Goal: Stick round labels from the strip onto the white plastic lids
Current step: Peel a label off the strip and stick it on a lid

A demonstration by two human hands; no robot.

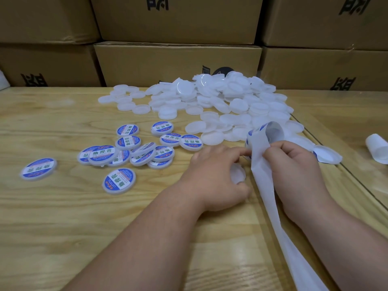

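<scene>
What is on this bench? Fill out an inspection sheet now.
Surface: wooden table.
Job's things: heap of blank lids at the far right; labelled lids spread at the left; strip trailing toward the near edge.
Clutter: white cup lying at the right edge.
Hands: left hand over a blank lid, fingertips at the strip; right hand pinches the strip.
Cables: nothing seen.
Surroundings: stacked boxes behind.

Light wooden table (63, 217) with visible grain, bearing a straight dark seam along its right portion. Behind it, brown cardboard boxes (178, 61) stacked in rows, their faces printed with large black characters. A small white cup-like object (378, 151) lies tipped at the right edge.
</scene>
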